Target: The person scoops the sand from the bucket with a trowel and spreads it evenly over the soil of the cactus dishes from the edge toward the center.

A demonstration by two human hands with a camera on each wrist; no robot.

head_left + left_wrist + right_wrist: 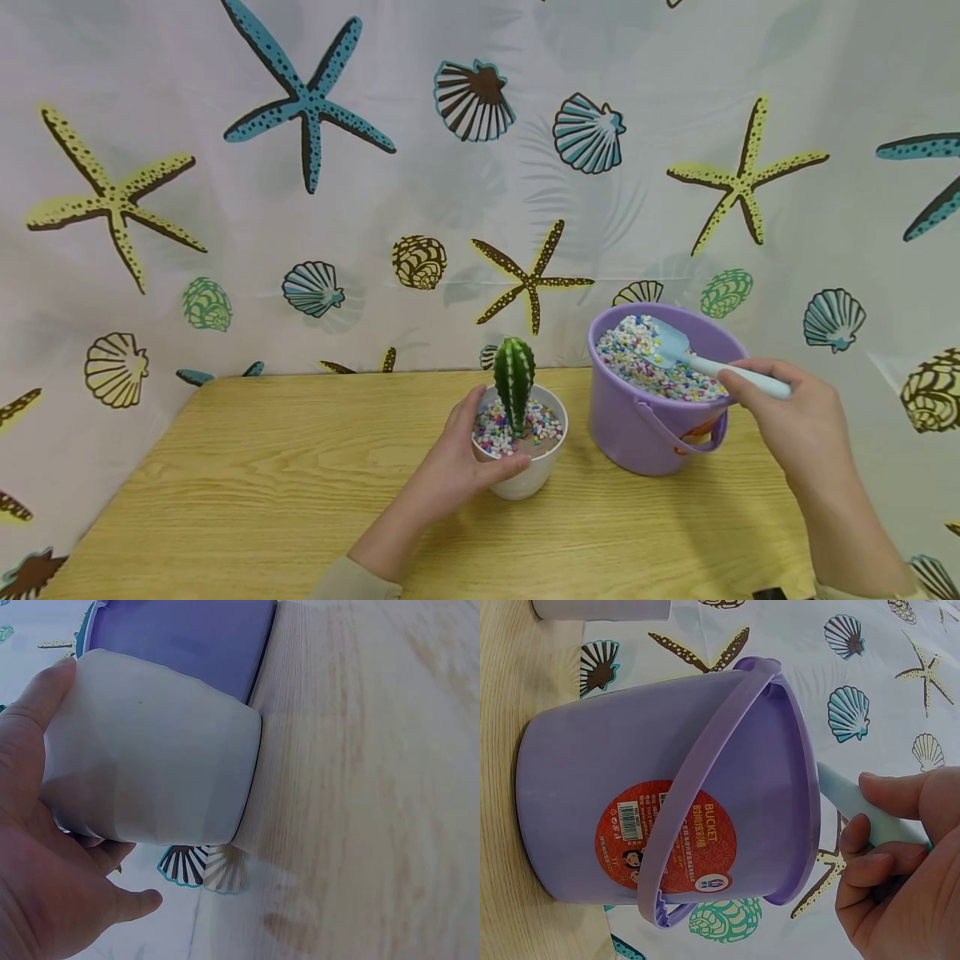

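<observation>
My left hand (pixel 453 467) holds a white flowerpot (pixel 521 485) from its left side, thumb along the near rim and fingers round the far side. A green cactus (pixel 515 379) stands upright in it, with colourful beads (pixel 495 427) around its base and a bare brownish patch at the front. My right hand (pixel 806 417) grips the handle of a light blue toy shovel (pixel 671 342). Its blade lies among many small beads (pixel 637 367) inside a purple bucket (pixel 622 433). Thumb and curled fingers close round the shovel handle (pixel 840 796) in the right wrist view.
The bucket's handle (pixel 697 780) hangs down over a red label (pixel 724 840). Both containers stand on a wooden table (pixel 285 467), the pot just left of the bucket. Behind the table hangs a white curtain (pixel 390 183) printed with starfish and shells.
</observation>
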